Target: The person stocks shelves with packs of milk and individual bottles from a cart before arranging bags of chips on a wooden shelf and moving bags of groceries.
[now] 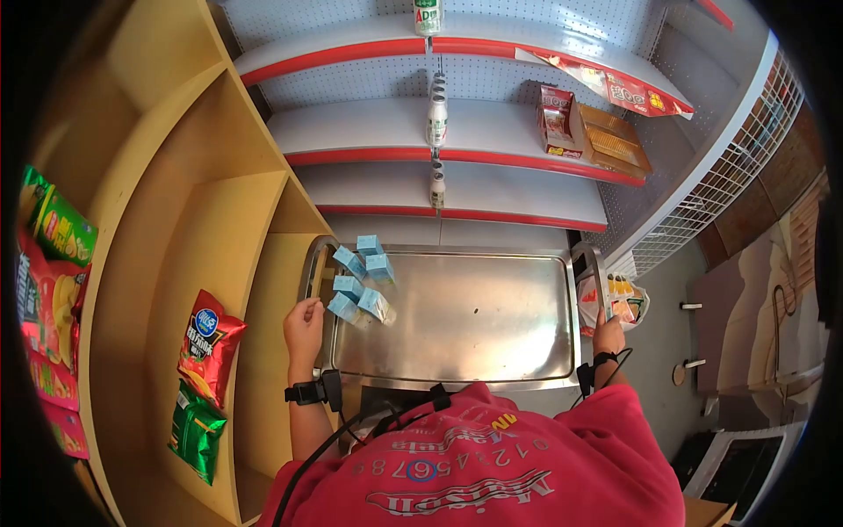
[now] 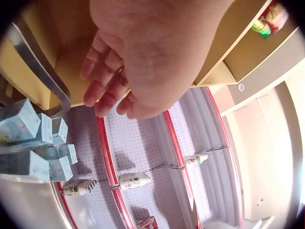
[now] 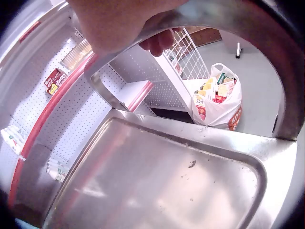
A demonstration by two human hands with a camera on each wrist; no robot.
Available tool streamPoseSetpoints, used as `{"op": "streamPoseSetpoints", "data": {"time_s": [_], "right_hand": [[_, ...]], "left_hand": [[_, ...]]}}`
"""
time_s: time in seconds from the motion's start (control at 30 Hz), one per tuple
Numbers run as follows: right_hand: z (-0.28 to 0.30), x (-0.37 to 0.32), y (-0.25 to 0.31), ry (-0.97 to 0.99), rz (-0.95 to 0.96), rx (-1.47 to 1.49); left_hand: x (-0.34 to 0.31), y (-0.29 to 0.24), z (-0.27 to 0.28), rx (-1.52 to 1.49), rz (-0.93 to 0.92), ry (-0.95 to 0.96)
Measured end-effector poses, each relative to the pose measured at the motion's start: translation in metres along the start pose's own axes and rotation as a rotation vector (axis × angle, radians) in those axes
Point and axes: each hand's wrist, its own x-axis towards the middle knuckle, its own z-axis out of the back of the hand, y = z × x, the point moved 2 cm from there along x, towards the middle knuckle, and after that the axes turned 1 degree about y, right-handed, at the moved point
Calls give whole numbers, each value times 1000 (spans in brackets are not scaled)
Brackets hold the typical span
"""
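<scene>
A steel cart (image 1: 474, 325) with a raised-rim top stands before me, a curved handle at each end. My right hand (image 1: 608, 334) grips the right handle (image 3: 224, 21), fingers curled over the bar in the right wrist view. My left hand (image 1: 304, 325) is beside the left handle (image 2: 40, 67), holding nothing, its fingers loosely bent in the left wrist view. Several light-blue cartons (image 1: 349, 287) are grouped on the cart's left end, near the left hand. Some stand upright and some lean or lie tilted.
Red-edged shelves (image 1: 369, 158) behind the cart carry white bottles (image 1: 437, 123) and a red box (image 1: 558, 123). A wooden shelf unit (image 1: 255, 220) on the left holds chip bags (image 1: 211, 347). A filled plastic bag (image 3: 219, 102) sits on the floor beyond the right handle, near a white wire grid (image 1: 738, 176).
</scene>
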Motion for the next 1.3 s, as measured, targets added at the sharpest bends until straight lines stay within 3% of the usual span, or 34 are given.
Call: {"op": "streamPoseSetpoints", "data": {"time_s": [0.17, 0.27, 0.37, 0.6, 0.7, 1.0, 1.3], "right_hand": [[3, -6, 5, -52, -24, -14], [3, -6, 4, -52, -7, -4], [10, -9, 6, -40, 2, 27], [14, -11, 8, 25, -16, 74], [4, -6, 3, -14, -9, 46], [3, -5, 3, -54, 24, 8], [16, -13, 11, -5, 20, 27]], "left_hand": [[-12, 28, 15, 138, 36, -36], [-25, 51, 21, 492, 39, -7], [-44, 36, 24, 697, 51, 45], [-53, 90, 15, 903, 268, 198], [-58, 92, 3, 849, 300, 158], [-74, 85, -7, 875, 161, -90], [-81, 85, -8, 883, 172, -84]]}}
